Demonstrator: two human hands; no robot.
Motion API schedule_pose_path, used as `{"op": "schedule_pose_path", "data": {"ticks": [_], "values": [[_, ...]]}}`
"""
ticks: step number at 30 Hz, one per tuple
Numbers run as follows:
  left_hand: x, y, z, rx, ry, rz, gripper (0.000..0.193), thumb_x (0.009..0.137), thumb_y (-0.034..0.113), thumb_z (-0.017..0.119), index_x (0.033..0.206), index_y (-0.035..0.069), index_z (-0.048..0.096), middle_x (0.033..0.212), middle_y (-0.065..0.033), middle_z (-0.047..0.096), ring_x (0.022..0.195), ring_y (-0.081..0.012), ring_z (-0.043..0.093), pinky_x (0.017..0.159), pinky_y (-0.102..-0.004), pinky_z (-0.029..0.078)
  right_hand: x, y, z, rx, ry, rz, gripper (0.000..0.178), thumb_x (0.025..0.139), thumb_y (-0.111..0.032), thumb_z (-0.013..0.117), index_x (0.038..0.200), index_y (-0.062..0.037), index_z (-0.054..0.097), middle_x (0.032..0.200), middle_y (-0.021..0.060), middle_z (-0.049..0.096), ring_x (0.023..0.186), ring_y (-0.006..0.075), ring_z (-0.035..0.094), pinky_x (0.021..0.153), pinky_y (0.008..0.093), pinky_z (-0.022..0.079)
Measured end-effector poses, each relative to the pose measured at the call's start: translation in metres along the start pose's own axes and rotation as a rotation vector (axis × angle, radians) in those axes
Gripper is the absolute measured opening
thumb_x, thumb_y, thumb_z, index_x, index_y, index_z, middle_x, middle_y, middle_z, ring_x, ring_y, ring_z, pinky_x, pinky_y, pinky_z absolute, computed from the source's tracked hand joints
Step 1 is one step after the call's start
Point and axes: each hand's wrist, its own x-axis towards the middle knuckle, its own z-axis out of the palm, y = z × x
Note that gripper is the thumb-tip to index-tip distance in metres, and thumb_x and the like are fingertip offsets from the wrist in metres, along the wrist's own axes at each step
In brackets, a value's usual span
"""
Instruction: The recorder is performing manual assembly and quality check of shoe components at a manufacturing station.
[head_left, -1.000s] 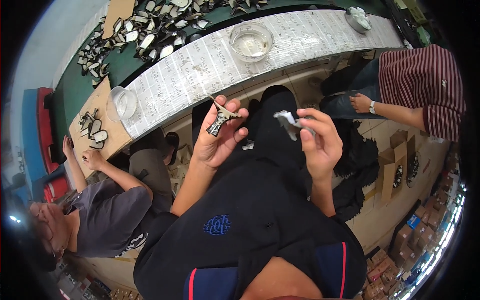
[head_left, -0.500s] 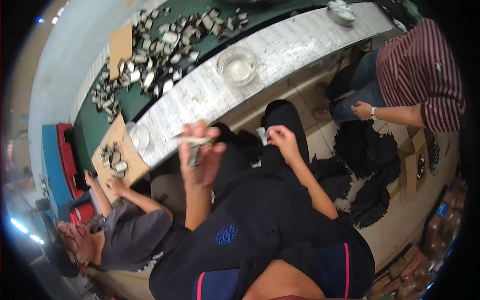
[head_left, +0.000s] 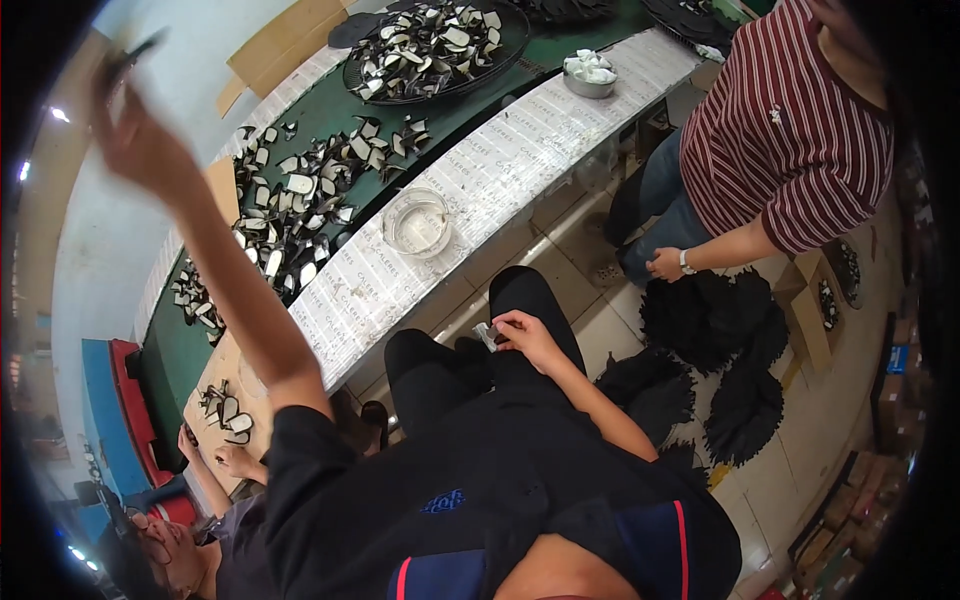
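Raised high at the far left, my left hand [head_left: 140,140] is smeared by motion. A small dark piece [head_left: 142,50] sticks out from its fingertips; its exact kind is too blurred to make out. My right hand [head_left: 530,338] rests low over my right thigh, thumb and fingers pinched on a small crumpled whitish-grey piece [head_left: 487,336]. Beyond my left forearm, many small curved black-and-white pieces [head_left: 300,185] lie heaped on the green belt [head_left: 185,350].
A clear round dish [head_left: 417,224] and a metal bowl of white wads [head_left: 590,75] stand on the paper-covered ledge [head_left: 500,160]. Behind is a loaded black basket [head_left: 430,50]. A co-worker in a striped shirt [head_left: 770,150] stands right; another sits left by a cardboard sheet [head_left: 205,400]. Black bundles [head_left: 710,320] lie on the floor.
My left hand has swung up and away to the far left from in front of my body. My right hand stays pinched on its piece. The whole view has shifted.
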Motion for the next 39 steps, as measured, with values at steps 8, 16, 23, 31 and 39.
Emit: {"op": "schedule_pose_path", "data": {"ticks": [8, 16, 23, 31, 39], "values": [[-0.224, -0.204, 0.037, 0.421, -1.193, -0.412, 0.051, 0.088, 0.034, 0.067, 0.125, 0.000, 0.058, 0.115, -0.0288, 0.064, 0.111, -0.0441, 0.060, 0.094, -0.0491, 0.047, -0.002, -0.005, 0.004, 0.034, 0.043, -0.034, 0.023, 0.100, -0.015, 0.059, 0.116, 0.0002, 0.062, 0.102, 0.0070, 0.063, 0.091, 0.0146, 0.062, 0.079, 0.0301, 0.057], [-0.365, -0.178, -0.040, 0.462, -1.308, -0.627, 0.033, 0.083, 0.019, 0.056, 0.107, -0.004, 0.061, 0.114, -0.0275, 0.062, 0.107, -0.0460, 0.059, 0.093, -0.0530, 0.049, -0.001, -0.001, 0.000, -0.001, 0.056, -0.012, 0.023, 0.100, -0.016, 0.059, 0.116, 0.0007, 0.062, 0.102, 0.0078, 0.063, 0.091, 0.0154, 0.064, 0.079, 0.0307, 0.057], [-0.350, -0.188, -0.027, 0.553, -1.152, -0.889, 0.045, 0.087, 0.033, 0.060, 0.100, -0.010, 0.062, 0.095, -0.0319, 0.067, 0.095, -0.0481, 0.064, 0.085, -0.0527, 0.050, 0.006, -0.002, 0.007, 0.000, 0.049, -0.044, 0.023, 0.100, -0.016, 0.060, 0.116, 0.0006, 0.062, 0.101, 0.0076, 0.064, 0.090, 0.0155, 0.064, 0.078, 0.0311, 0.057], [-0.344, -0.192, -0.034, 0.533, -1.048, -0.840, 0.021, 0.085, 0.018, 0.066, 0.101, 0.003, 0.067, 0.097, -0.0228, 0.069, 0.094, -0.0415, 0.066, 0.080, -0.0482, 0.052, 0.002, 0.005, 0.002, 0.001, 0.067, -0.039, 0.022, 0.100, -0.016, 0.060, 0.116, 0.0001, 0.062, 0.101, 0.0081, 0.065, 0.090, 0.0164, 0.065, 0.077, 0.0316, 0.057], [-0.353, -0.220, -0.052, 0.553, -0.696, -1.024, 0.054, 0.075, 0.025, 0.083, 0.118, 0.000, 0.063, 0.105, -0.0204, 0.071, 0.099, -0.0350, 0.068, 0.086, -0.0420, 0.052, 0.004, -0.004, 0.011, -0.009, 0.035, -0.026, 0.023, 0.100, -0.016, 0.060, 0.116, 0.0004, 0.062, 0.101, 0.0083, 0.065, 0.089, 0.0166, 0.065, 0.078, 0.0322, 0.057]]}}
